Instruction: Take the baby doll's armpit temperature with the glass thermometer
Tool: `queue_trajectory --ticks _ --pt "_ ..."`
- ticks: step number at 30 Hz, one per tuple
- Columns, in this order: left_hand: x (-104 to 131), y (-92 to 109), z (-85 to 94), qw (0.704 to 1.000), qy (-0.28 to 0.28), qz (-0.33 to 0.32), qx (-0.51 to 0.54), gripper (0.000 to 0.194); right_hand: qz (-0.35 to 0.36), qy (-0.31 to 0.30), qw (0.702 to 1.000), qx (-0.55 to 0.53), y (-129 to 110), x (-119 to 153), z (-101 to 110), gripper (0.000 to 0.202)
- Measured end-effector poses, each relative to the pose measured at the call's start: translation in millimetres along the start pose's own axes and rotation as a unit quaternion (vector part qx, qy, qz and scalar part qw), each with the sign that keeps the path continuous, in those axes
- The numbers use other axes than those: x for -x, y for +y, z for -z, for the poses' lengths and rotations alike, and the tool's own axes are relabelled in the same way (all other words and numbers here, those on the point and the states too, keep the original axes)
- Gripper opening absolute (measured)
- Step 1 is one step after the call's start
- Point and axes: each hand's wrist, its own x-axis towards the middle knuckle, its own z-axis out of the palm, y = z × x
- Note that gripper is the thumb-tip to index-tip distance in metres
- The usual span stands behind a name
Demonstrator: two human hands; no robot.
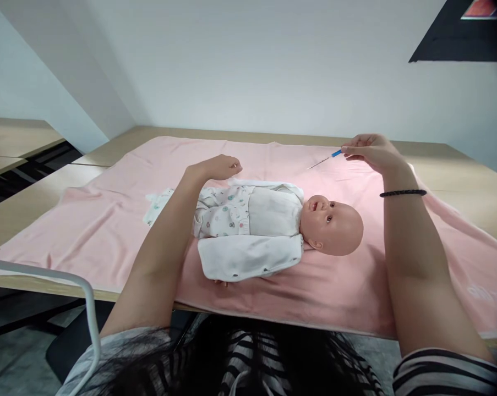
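Note:
A bald baby doll (273, 212) lies on its back on a pink blanket (120, 214), its head toward the right. It wears a white top and printed trousers. My right hand (374, 151), held above the blanket beyond the doll's head, pinches the blue end of a thin glass thermometer (319, 163). The clear shaft points left and slightly down. My left hand (219, 167) is over the far side of the doll's legs, fingers curled in, with nothing visible in them. My left forearm hides part of the doll's lower legs.
The blanket covers most of a wooden table (463, 170) set against a white wall (252, 66). A pale metal tube frame (89, 308) rises at the lower left. Another table (17, 135) stands at the far left. A dark-framed panel (467, 38) hangs at the upper right.

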Motion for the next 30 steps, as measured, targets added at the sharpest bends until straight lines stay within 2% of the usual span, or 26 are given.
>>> queue_trajectory --ticks 2,4,8,11,15,21,27,30 --pt "-13 -9 -10.4 1.0 -0.019 0.016 0.013 0.053 -0.067 0.015 0.997 -0.038 27 -4 2 0.039" --pt "-18 -15 -16.2 0.999 -0.041 0.027 0.021 0.058 -0.131 0.017 0.99 -0.059 44 -2 3 0.046" --pt "-19 -21 -19.1 0.996 -0.062 0.036 0.05 0.065 -0.198 -0.014 0.98 -0.033 54 10 6 0.05" --pt "-20 -23 -19.7 0.995 -0.065 0.031 0.073 0.06 -0.232 -0.079 0.969 0.015 54 17 7 0.047" --pt "-24 -27 -20.8 0.989 -0.076 -0.007 0.125 0.053 -0.255 -0.17 0.949 0.078 53 19 7 0.049" --pt "-25 -30 -18.7 0.994 -0.051 -0.014 0.101 0.065 -0.266 -0.255 0.923 0.114 49 17 4 0.044" --pt "-25 -30 -17.9 0.992 -0.055 -0.008 0.114 0.075 -0.261 -0.295 0.905 0.161 41 13 -4 0.033" --pt "-24 -29 -18.6 0.99 -0.048 -0.005 0.134 0.068 -0.255 -0.286 0.906 0.18 31 8 -12 0.035"
